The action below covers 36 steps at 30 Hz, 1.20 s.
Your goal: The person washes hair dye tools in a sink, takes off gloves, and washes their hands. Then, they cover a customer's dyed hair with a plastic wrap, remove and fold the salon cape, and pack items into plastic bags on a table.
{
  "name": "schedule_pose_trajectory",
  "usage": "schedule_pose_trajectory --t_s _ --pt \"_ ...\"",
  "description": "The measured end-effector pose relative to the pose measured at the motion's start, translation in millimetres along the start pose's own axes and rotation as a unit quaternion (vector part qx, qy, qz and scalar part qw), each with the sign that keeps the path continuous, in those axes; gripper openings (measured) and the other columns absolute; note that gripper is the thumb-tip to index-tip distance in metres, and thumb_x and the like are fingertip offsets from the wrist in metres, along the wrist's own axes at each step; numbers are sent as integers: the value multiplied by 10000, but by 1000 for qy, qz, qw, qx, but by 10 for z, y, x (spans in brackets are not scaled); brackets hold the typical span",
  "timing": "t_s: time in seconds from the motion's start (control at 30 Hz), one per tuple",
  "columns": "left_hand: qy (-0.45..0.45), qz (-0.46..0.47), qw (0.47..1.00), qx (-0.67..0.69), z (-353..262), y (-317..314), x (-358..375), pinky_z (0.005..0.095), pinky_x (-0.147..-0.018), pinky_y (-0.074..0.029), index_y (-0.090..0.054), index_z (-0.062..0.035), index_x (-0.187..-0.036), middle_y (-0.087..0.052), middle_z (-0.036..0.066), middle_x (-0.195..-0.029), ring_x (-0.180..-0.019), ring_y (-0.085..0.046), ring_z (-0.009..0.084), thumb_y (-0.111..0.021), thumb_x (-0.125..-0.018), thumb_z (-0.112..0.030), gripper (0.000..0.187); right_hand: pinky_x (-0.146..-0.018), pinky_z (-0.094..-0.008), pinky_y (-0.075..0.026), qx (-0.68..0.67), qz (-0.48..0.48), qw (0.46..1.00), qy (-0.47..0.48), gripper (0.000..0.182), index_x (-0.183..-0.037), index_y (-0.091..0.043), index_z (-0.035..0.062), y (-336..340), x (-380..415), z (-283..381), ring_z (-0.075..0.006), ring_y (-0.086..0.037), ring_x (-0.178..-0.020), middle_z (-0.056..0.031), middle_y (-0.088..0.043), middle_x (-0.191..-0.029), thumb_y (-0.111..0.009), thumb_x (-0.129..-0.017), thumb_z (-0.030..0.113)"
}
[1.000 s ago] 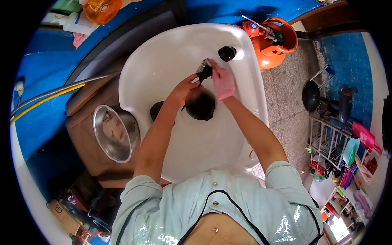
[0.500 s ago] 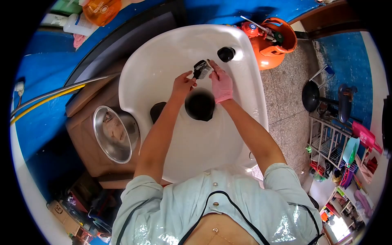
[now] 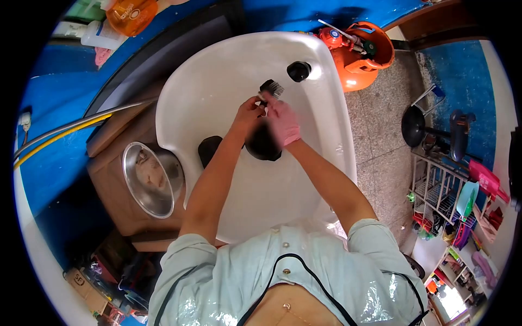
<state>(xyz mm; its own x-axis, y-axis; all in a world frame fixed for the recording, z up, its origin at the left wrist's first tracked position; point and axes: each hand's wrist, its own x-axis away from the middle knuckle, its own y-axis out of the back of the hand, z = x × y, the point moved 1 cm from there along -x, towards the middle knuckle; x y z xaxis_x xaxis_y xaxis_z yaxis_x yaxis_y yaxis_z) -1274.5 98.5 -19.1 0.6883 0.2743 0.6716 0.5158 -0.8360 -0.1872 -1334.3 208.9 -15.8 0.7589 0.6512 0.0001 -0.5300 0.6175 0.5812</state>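
Observation:
Over the white basin (image 3: 244,201), my bare left hand (image 3: 249,112) is closed on the lower end of a black comb-like brush (image 3: 270,88), whose teeth point up and right. My right hand (image 3: 283,119), in a pink glove, is right beside it with its fingers against the brush's lower part; whether they hold anything else is blurred. Just below the hands is a round black bowl (image 3: 263,144), partly covered by the glove. A small black fitting (image 3: 298,71) sits at the basin's upper right, and a black pad (image 3: 209,150) lies left of my left forearm.
A metal bowl (image 3: 148,179) rests on the brown chair (image 3: 111,185) at left. An orange gas cylinder (image 3: 356,68) stands beyond the basin's right rim. Farther right are a black stool (image 3: 413,126) and a wire rack (image 3: 435,182). A grey and yellow hose pair (image 3: 70,130) runs in from the left.
The brush has turned, its teeth now pointing up and right. My gloved right hand has moved down and left, closer to my left hand and partly over the black bowl.

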Motion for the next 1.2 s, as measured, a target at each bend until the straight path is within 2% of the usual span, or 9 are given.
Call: schedule_pose_trajectory --t_s 0.07,0.23,0.37,0.5,0.63,0.87,0.9,1.13,1.2 --pt "-4 6 1000 17 -34 -45 65 162 -389 -267 -456 -81 -1120 -456 10 -673 -499 -374 51 -468 -841 -59 280 -681 -399 -432 9 0 992 -123 289 -1117 -509 150 134 -146 -71 -335 -532 -806 -165 -566 -869 -398 -853 186" --pt "-8 17 999 39 -26 -72 64 164 -381 -257 -411 -89 -1172 -444 0 -662 -486 -354 46 -448 -853 -70 321 -602 -343 -429 63 -60 995 40 310 -1151 -519 174 -44 -30 -21 -239 -541 -638 -122 -543 -727 -427 -856 200" --pt "12 36 999 34 -56 -81 110 167 -378 -242 -399 -102 -1184 -434 -9 -649 -470 -328 40 -433 -854 -63 334 -672 -409 -423 -11 1 990 -141 325 -1175 -463 209 191 -294 -131 -342 -529 -786 -168 -557 -865 -373 -863 215" --pt "30 27 995 88 -49 -67 113 171 -357 -222 -418 -105 -1157 -434 5 -634 -449 -327 44 -428 -853 -56 308 -668 -402 -426 51 6 998 -41 310 -1153 -488 198 75 -26 90 -337 -530 -778 -177 -547 -831 -359 -870 201" --pt "46 42 993 101 -97 -64 167 164 -359 -220 -378 -131 -1205 -423 -16 -639 -445 -289 35 -408 -858 -55 357 -664 -404 -421 22 -11 993 -113 326 -1181 -459 186 166 -230 -74 -331 -524 -791 -173 -545 -843 -340 -879 215" --pt "51 0 990 135 -153 -67 171 168 -353 -210 -446 -116 -947 -422 -9 -623 -434 -276 38 -401 -892 -148 78 -631 -378 -418 57 -24 998 12 327 -1176 -487 209 31 -29 57 -283 -526 -727 -146 -532 -767 -389 -864 198" --pt "62 -5 986 153 -154 -74 177 170 -352 -210 -441 -114 -881 -421 -9 -618 -433 -275 39 -401 -897 -168 69 -616 -433 -413 41 9 996 -82 327 -1175 -465 181 141 -89 9 -347 -526 -755 -178 -548 -813 -345 -873 217" --pt "67 -12 989 133 -187 -153 137 171 -346 -206 -422 -109 -833 -418 -7 -608 -420 -261 42 -401 -901 -184 103 -582 -423 -424 101 -40 992 60 319 -1154 -478 162 130 -20 -5 -341 -530 -702 -164 -547 -755 -421 -840 163" --pt "72 6 986 153 -148 -144 127 173 -342 -206 -421 -107 -835 -423 -4 -608 -413 -262 44 -398 -902 -188 108 -601 -418 -432 139 -13 990 -19 345 -1172 -456 157 259 -142 -9 -329 -535 -718 -165 -548 -763 -418 -830 151"
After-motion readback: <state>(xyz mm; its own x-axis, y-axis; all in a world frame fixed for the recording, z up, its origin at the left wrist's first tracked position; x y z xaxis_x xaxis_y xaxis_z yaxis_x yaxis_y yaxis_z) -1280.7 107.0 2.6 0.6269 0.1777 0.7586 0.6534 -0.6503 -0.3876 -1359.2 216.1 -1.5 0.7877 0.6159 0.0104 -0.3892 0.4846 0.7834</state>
